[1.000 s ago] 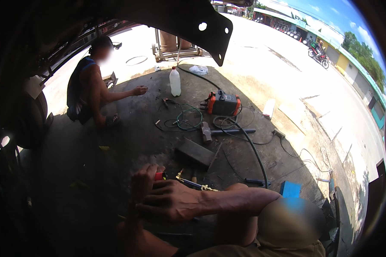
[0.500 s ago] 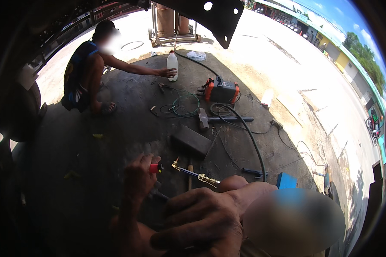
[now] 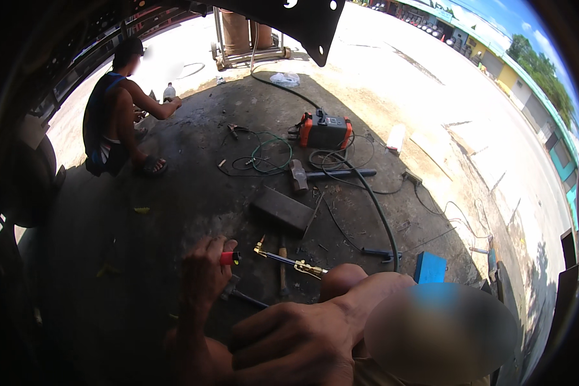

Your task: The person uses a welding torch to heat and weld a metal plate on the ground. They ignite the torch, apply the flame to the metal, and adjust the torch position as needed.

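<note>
My left hand is raised at the lower middle, its fingers wrapped round a red lighter whose dark end points right. Large and close, my right hand reaches leftward with its back up and fingers loosely apart; nothing shows in it, though the fingertips are dim. Just beyond the hands, a brass-and-dark cutting torch lies slanted, its head near the lighter and its rear end passing behind a bare knee. A wooden-handled tool lies beneath the torch.
Ahead are a dark metal block, a sledgehammer, an orange-and-black welding machine and trailing cables. A blue box stands right. A co-worker squats far left by a bottle. A dark metal plate overhangs the top.
The co-worker has drawn the bottle leftward, close to the body. My left hand keeps the lighter in nearly the same place. My right hand has shifted slightly downward. The view has turned a little.
</note>
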### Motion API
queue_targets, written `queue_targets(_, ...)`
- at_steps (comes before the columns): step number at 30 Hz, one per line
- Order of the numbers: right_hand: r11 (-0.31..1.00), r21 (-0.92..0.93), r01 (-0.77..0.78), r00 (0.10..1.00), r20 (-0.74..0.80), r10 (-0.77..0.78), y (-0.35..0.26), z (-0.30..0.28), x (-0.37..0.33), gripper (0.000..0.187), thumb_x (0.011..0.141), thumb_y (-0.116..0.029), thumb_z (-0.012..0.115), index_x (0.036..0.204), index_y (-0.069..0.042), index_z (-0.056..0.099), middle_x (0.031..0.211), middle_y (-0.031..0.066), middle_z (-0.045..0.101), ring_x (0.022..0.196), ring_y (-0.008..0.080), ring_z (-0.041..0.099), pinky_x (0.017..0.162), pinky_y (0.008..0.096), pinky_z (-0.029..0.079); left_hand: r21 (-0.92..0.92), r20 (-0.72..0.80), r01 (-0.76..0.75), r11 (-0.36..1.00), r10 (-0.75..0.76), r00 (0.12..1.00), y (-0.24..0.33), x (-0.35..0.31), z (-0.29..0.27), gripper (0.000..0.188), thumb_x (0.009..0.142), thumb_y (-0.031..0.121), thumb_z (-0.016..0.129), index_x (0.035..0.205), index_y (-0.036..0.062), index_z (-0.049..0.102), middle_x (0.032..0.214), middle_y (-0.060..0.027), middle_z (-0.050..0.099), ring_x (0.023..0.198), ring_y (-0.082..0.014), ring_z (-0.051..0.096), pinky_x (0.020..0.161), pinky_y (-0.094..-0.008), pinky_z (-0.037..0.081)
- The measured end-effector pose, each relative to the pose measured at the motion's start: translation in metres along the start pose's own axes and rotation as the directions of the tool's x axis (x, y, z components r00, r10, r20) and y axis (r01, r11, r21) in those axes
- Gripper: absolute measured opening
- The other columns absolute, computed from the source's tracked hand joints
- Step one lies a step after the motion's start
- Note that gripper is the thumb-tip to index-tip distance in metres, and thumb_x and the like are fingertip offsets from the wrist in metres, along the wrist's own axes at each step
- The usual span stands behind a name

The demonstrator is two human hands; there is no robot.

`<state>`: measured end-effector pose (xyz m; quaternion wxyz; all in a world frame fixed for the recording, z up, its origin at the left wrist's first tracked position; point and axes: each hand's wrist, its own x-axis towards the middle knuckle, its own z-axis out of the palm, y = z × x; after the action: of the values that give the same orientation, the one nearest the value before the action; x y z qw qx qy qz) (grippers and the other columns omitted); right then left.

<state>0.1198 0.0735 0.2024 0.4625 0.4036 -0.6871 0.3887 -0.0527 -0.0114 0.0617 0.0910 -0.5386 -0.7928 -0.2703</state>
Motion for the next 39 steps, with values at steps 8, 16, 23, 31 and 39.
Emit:
queue_targets(8, 0.982, -0.11, -0.154, 0.96, 0.217, 0.175, 0.029, 0.017, -0.028, 0.024, 0.096, -0.018, 0.059, 0.106, 0.004, 0.062, 0.079, 0.0083, 0.062, 0.062, 0.0225, 0.061, 0.055, 0.0342, 0.047, -0.03, 0.07, 0.079, 0.996, -0.077, 0.995, -0.009, 0.0, 0.005, 0.018, 0.096, 0.023, 0.062, 0.096, 0.0056, 0.069, 0.085, -0.0172, 0.067, 0.08, -0.0395, 0.066, 0.069, -0.0482, 0.053)
queue_targets(16, 0.981, -0.125, -0.145, 0.956, 0.239, 0.172, 0.032, 0.029, -0.037, 0.02, 0.08, -0.017, 0.062, 0.091, 0.0, 0.059, 0.071, 0.01, 0.058, 0.064, 0.0297, 0.064, 0.06, 0.0416, 0.05, -0.03, 0.121, 0.091, 0.995, -0.086, 0.989, -0.006, 0.001, 0.008, 0.017, 0.096, 0.021, 0.061, 0.098, 0.006, 0.068, 0.091, -0.0171, 0.067, 0.085, -0.0405, 0.066, 0.073, -0.0483, 0.053)
queue_targets(23, 0.983, -0.152, -0.102, 0.952, 0.273, 0.141, 0.024, 0.018, -0.036, 0.029, 0.081, -0.016, 0.063, 0.104, 0.002, 0.063, 0.078, 0.0087, 0.063, 0.068, 0.0227, 0.065, 0.061, 0.0351, 0.052, 0.003, 0.141, 0.161, 0.987, -0.159, 0.977, -0.002, -0.001, 0.01, 0.017, 0.096, 0.02, 0.061, 0.098, 0.0052, 0.069, 0.094, -0.0179, 0.068, 0.088, -0.0406, 0.067, 0.076, -0.0479, 0.054)
queue_targets(31, 0.978, -0.163, -0.127, 0.96, 0.229, 0.163, 0.018, 0.003, -0.038, 0.026, 0.078, -0.016, 0.065, 0.098, 0.001, 0.062, 0.072, 0.0079, 0.058, 0.064, 0.0225, 0.063, 0.059, 0.0366, 0.049, -0.112, -0.137, 0.275, 0.955, -0.289, 0.947, -0.029, 0.012, -0.04, 0.03, 0.1, 0.025, 0.057, 0.097, -0.0024, 0.068, 0.081, -0.0165, 0.068, 0.076, -0.0305, 0.067, 0.071, -0.0399, 0.053)
queue_targets(39, 0.953, -0.178, -0.247, 0.937, 0.207, 0.281, 0.018, -0.054, -0.03, 0.018, 0.09, -0.019, 0.068, 0.092, -0.002, 0.061, 0.071, 0.0083, 0.058, 0.061, 0.0239, 0.062, 0.055, 0.0366, 0.047, -0.254, 0.326, 0.777, 0.576, -0.705, 0.629, -0.131, -0.124, -0.044, 0.044, 0.102, 0.039, 0.055, 0.086, -0.0014, 0.065, 0.07, -0.0072, 0.062, 0.063, -0.0176, 0.061, 0.062, -0.036, 0.05)
